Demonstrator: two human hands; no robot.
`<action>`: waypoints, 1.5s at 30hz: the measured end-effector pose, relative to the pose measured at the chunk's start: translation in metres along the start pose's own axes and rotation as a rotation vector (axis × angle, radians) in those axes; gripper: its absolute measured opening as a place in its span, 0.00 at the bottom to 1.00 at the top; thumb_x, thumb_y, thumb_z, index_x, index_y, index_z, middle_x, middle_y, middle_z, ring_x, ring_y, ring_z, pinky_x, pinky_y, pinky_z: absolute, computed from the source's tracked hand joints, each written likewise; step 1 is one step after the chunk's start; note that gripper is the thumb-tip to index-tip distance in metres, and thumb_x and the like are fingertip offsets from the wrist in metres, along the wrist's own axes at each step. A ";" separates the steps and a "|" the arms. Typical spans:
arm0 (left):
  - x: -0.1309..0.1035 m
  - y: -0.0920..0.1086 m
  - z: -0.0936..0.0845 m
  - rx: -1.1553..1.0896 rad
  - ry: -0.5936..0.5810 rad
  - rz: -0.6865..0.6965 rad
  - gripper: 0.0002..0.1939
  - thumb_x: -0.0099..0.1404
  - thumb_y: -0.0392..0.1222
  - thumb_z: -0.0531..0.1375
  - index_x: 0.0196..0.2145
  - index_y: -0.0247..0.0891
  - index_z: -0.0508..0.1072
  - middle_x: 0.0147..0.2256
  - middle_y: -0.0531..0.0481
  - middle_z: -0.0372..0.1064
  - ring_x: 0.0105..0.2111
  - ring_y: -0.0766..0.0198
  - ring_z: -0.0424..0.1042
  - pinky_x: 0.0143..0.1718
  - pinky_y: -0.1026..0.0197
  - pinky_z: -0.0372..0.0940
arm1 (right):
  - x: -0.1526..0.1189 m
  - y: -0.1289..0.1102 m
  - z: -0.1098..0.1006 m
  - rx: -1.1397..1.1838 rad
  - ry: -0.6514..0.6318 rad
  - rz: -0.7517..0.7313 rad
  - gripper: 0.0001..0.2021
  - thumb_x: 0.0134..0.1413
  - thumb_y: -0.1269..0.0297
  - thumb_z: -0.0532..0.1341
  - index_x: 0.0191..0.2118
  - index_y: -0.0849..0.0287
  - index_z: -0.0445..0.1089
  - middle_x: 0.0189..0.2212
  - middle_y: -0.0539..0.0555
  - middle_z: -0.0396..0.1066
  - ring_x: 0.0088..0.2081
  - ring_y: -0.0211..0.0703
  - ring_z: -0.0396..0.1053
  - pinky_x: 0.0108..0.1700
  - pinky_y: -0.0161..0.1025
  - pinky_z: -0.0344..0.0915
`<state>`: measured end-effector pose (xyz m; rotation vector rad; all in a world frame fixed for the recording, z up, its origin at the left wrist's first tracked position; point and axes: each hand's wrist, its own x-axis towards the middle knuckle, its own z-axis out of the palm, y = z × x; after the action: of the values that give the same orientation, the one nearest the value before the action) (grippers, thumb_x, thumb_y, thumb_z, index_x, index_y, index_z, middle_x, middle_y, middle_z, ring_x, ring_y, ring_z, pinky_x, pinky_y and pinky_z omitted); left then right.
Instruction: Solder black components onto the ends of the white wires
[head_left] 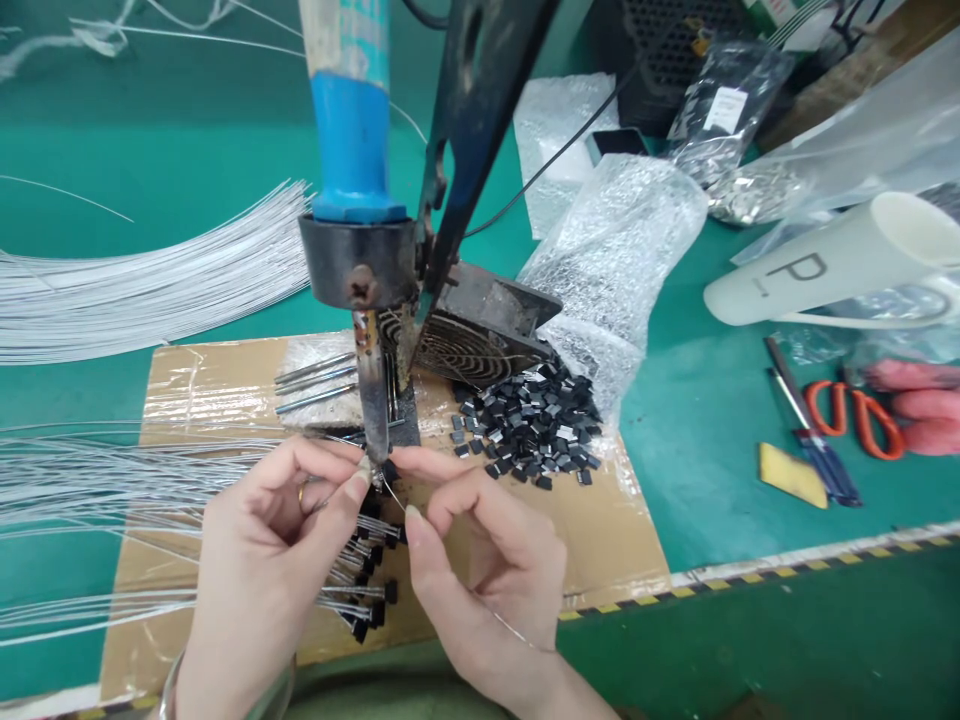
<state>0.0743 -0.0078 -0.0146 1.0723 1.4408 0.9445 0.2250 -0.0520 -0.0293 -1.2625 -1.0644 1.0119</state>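
Observation:
A soldering iron (352,150) with a blue collar is clamped upright, tip down; its tip (373,410) meets a small dark, metallic piece (380,474) between my fingertips. My left hand (262,550) is closed in a pinch just left of the tip, at that piece; the fingers cover much of what they hold. Thin solder wire (396,498) runs from beneath the tip to my right hand (495,560), whose thumb and fingers are closed around it. My right index fingertip reaches the dark piece. Below my hands lie several wires with black connectors (375,590) on their ends.
Cardboard (600,550) covers the work spot. Loose black connectors (532,425) are heaped beside a small fan (480,340). White wires (150,290) lie at left. Bubble wrap (615,260), a white mug (817,265), orange-handled scissors (876,425) and a yellow sponge (791,475) are at right.

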 end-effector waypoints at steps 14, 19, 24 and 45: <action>0.001 0.002 0.000 -0.009 -0.001 0.002 0.07 0.57 0.37 0.73 0.28 0.41 0.79 0.30 0.55 0.76 0.22 0.75 0.66 0.23 0.76 0.61 | 0.003 -0.004 0.000 -0.001 0.022 -0.012 0.12 0.56 0.79 0.67 0.31 0.54 0.69 0.50 0.53 0.85 0.51 0.43 0.85 0.55 0.33 0.77; 0.000 0.001 0.001 -0.018 -0.008 -0.001 0.07 0.58 0.37 0.73 0.28 0.40 0.79 0.30 0.54 0.76 0.21 0.75 0.65 0.22 0.75 0.60 | 0.001 -0.004 0.001 0.007 0.026 -0.008 0.12 0.57 0.79 0.67 0.31 0.54 0.69 0.51 0.54 0.85 0.51 0.44 0.85 0.54 0.34 0.78; 0.000 0.001 0.001 0.000 0.001 0.000 0.06 0.59 0.38 0.73 0.28 0.39 0.79 0.30 0.53 0.76 0.23 0.73 0.68 0.24 0.74 0.63 | 0.001 -0.003 0.001 -0.003 0.026 -0.013 0.12 0.57 0.79 0.67 0.31 0.54 0.70 0.51 0.56 0.85 0.51 0.46 0.85 0.55 0.37 0.78; 0.000 0.002 0.001 -0.030 -0.017 -0.037 0.07 0.60 0.37 0.73 0.29 0.40 0.78 0.30 0.54 0.76 0.24 0.73 0.68 0.25 0.74 0.63 | -0.001 0.000 -0.003 -0.005 -0.008 0.014 0.11 0.61 0.77 0.66 0.32 0.53 0.69 0.53 0.58 0.84 0.54 0.51 0.83 0.57 0.43 0.78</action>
<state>0.0756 -0.0068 -0.0126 1.0264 1.4237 0.9255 0.2276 -0.0532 -0.0295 -1.2726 -1.0669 1.0261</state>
